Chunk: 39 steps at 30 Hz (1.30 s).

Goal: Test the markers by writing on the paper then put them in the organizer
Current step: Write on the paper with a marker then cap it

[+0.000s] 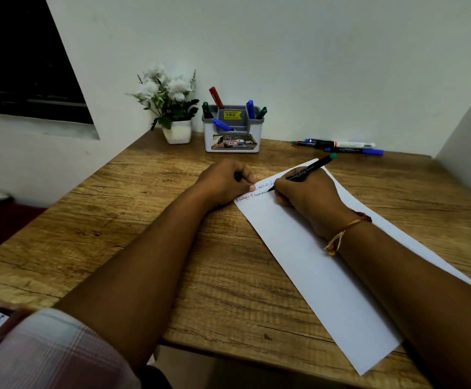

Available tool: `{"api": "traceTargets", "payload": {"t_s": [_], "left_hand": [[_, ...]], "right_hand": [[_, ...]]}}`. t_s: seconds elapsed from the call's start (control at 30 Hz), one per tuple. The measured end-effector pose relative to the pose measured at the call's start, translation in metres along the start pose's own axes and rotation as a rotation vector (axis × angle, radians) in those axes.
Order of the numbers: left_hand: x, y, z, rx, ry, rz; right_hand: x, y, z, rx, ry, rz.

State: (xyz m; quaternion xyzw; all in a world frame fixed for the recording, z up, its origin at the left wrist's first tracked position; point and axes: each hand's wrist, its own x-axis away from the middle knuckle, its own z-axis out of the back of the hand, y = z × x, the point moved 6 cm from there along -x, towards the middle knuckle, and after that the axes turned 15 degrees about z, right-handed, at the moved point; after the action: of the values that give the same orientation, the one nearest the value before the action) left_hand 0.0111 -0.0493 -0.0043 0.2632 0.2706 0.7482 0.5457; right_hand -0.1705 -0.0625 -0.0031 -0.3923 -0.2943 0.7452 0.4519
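Observation:
A long white paper [307, 262] lies slanted on the wooden table [144, 220], with red, blue and dark scribbles near its far end. My right hand [310, 203] grips a black marker with a green end [311, 169], its tip touching the paper beside the scribbles. My left hand [223, 183] rests at the paper's far left corner, thumb on the sheet, fingers curled round a small dark piece that looks like the marker's cap [238, 176]. The grey and white organizer [231, 141] stands at the back and holds several red, blue and green markers.
Several loose markers [341, 146] lie at the back right of the table. A white pot of white flowers [172, 113] stands left of the organizer. Walls close off the back and the right side. The table's front edge is near my body.

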Motion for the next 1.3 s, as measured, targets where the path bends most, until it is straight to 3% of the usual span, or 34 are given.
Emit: {"api": "traceTargets", "payload": {"t_s": [0.5,0.73,1.07,1.2,1.3], "left_hand": [[0.000,0.000,0.001,0.005,0.008,-0.013],[-0.001,0.000,0.000,-0.003,0.011,-0.013],[0.002,0.001,0.001,0.014,0.005,-0.010],[0.002,0.000,0.003,0.073,0.053,0.011],[0.004,0.001,0.009,0.300,0.118,0.042]], "right_hand": [[-0.001,0.002,-0.001,-0.063,0.032,-0.013],[0.003,-0.002,-0.005,-0.102,-0.045,0.007],[-0.003,0.009,-0.002,-0.187,0.074,-0.103],[-0.003,0.014,-0.003,-0.384,0.104,-0.164],[-0.001,0.010,-0.002,-0.567,0.141,-0.134]]}}
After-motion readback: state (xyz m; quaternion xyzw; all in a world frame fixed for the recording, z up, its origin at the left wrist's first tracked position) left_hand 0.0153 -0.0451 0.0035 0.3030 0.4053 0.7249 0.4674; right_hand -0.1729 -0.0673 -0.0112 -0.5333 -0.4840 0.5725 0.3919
